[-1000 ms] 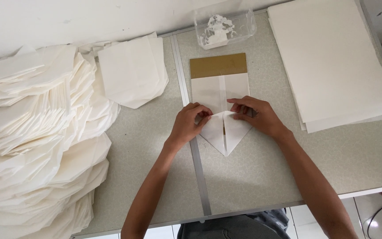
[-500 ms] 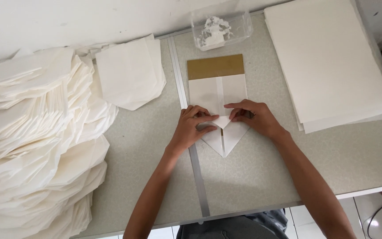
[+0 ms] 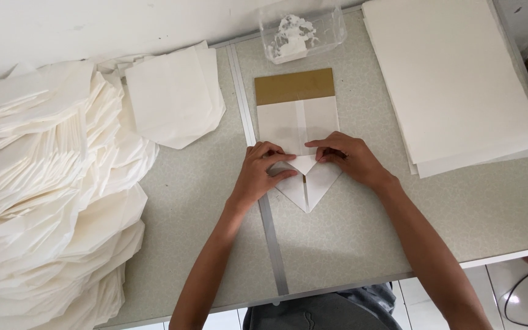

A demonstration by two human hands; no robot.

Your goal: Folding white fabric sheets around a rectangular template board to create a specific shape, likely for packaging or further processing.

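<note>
A folded white paper piece lies on a brown cardboard template in the middle of the grey table. Its near end comes to a point, and a small triangular flap sits folded at its centre. My left hand presses the paper's left side with fingers bent over the flap. On the paper's right side, my right hand presses down, its fingertips meeting the left hand's at the flap. Both hands rest flat on the paper.
A large heap of folded white paper pieces fills the left side. A smaller pile lies beside it. A stack of flat white sheets sits at the right. A clear plastic tub with white paste stands behind the template.
Both hands slid a little towards the centre of the paper, and the small triangular flap now lies folded down between the fingertips.
</note>
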